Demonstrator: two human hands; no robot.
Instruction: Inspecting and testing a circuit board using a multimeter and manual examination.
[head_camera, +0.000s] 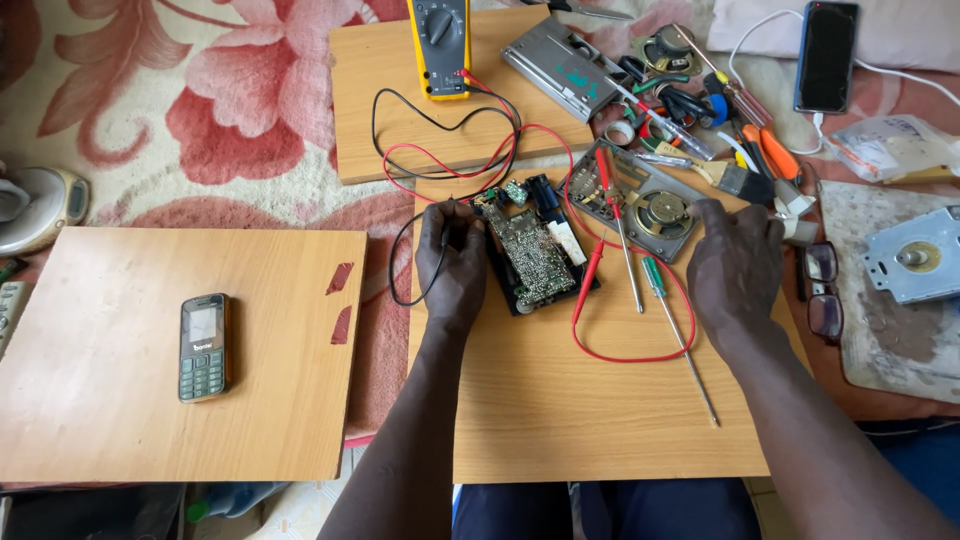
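Far left, a keypad phone (204, 346) lies on a wooden board (150, 400). Left hand (452, 262) is curled round the black probe (447, 212), touching the left edge of the opened radio w/ green circuit board (530, 255) on the middle board (560, 400). Red probe (590, 280) and green-handled screwdriver (665, 310) lie between the hands. Right hand (735, 265) rests palm down, fingers loosely spread, holding nothing, just beside the speaker panel (650, 205). Yellow multimeter (440, 45) sits up top.
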